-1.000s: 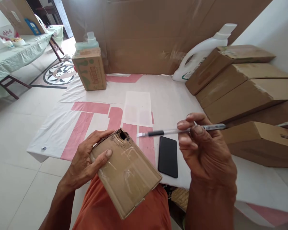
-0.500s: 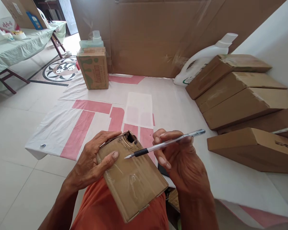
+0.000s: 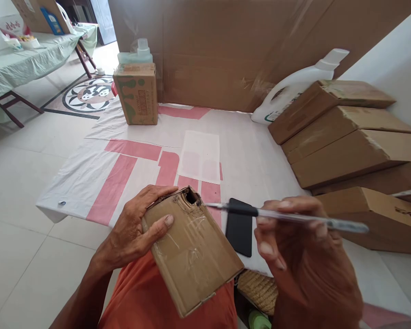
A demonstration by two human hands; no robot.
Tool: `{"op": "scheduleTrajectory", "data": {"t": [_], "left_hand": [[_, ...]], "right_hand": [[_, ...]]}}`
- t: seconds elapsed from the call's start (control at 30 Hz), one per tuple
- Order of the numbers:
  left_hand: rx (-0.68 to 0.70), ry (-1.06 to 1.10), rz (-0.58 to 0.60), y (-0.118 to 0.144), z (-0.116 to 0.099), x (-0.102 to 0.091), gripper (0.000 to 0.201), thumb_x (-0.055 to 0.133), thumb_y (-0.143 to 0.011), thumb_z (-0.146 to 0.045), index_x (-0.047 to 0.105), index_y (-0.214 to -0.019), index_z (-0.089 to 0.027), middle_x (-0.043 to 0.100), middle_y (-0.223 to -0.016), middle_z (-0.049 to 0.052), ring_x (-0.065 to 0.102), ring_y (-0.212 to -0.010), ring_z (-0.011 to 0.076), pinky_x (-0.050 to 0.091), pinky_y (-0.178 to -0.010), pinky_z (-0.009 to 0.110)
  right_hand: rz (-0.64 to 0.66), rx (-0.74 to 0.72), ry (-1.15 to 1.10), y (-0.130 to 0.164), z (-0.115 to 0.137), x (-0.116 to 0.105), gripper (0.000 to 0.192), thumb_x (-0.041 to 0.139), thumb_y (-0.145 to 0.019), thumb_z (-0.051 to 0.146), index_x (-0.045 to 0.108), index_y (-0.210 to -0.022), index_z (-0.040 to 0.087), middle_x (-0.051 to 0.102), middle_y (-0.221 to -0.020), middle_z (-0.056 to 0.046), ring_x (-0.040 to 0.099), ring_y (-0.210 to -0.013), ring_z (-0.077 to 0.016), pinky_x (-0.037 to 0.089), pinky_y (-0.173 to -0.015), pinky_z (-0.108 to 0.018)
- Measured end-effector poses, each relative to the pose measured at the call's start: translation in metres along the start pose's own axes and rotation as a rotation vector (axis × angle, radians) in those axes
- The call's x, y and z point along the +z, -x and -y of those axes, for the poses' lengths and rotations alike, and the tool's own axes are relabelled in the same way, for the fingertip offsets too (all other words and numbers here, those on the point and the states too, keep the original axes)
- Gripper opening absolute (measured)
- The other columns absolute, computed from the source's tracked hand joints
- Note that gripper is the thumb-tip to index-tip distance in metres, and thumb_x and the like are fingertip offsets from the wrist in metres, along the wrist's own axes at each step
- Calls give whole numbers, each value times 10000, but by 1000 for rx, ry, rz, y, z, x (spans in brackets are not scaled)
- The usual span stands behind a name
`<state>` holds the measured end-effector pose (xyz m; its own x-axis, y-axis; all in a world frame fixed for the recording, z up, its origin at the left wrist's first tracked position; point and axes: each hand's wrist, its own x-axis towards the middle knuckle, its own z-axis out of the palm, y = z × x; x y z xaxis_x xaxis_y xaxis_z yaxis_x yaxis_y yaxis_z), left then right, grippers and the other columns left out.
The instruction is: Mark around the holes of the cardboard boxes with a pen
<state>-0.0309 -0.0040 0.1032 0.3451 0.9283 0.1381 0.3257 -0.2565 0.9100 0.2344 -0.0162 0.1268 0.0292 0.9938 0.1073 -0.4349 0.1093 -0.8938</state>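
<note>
One small cardboard box (image 3: 192,251) rests on the person's lap, gripped at its left edge by the left hand (image 3: 137,233). Its tape looks mostly intact across the top, but the far corner is already torn open into a dark hole. The right hand (image 3: 301,256) pinches a pen (image 3: 287,217), tip just beside that hole. Most of the opening seems left to do. A phone (image 3: 239,226) lies on the floor mat (image 3: 89,183).

Matt brown cardboard box (image 3: 192,258) under glossy clear tape; clear plastic pen (image 3: 287,217); glossy black phone (image 3: 239,227).
</note>
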Motion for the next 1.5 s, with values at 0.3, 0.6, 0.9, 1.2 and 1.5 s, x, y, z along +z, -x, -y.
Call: {"op": "scheduleTrajectory", "data": {"t": [0.3, 0.6, 0.9, 1.2, 1.5], "left_hand": [[93, 15, 103, -2, -5, 6, 496, 666, -1026, -313, 612, -1519, -309, 686, -1438, 82, 643, -1308, 262, 526, -1125, 400], [154, 25, 148, -3, -8, 13, 514, 682, -1005, -306, 613, -1515, -289, 690, -1458, 107, 642, -1337, 292, 538, -1139, 445], [122, 31, 166, -3, -11, 13, 522, 682, -1003, -279, 598, -1518, -300, 663, -1492, 85, 631, -1345, 272, 527, -1138, 411], [135, 37, 157, -7, -11, 16, 511, 688, -1004, -256, 605, -1508, -294, 676, -1480, 68, 633, -1344, 239, 513, -1140, 359], [129, 42, 158, -5, -13, 15, 503, 685, -1007, -250, 606, -1502, -290, 678, -1462, 58, 628, -1335, 223, 501, -1141, 338]], "right_hand": [[5, -57, 22, 10, 10, 13, 106, 795, -935, 371, 823, -896, 277, 577, -633, 10, 517, -418, -117, 388, -321, -223], [61, -160, 259, 27, 11, 12, 178, 719, -1010, 337, 871, -1088, 288, 768, -780, -55, 685, -666, -194, 573, -554, -285], [-54, -186, 333, 33, 6, 15, 102, 760, -990, 324, 836, -967, 260, 662, -639, -15, 597, -542, -166, 457, -493, -303], [-141, -139, 469, 42, 6, 31, 124, 725, -1014, 340, 835, -996, 284, 689, -679, -14, 651, -603, -199, 455, -566, -339], [-117, -160, 497, 39, 3, 29, 115, 737, -1004, 326, 845, -999, 287, 691, -682, -20, 652, -592, -202, 483, -556, -341]]}}
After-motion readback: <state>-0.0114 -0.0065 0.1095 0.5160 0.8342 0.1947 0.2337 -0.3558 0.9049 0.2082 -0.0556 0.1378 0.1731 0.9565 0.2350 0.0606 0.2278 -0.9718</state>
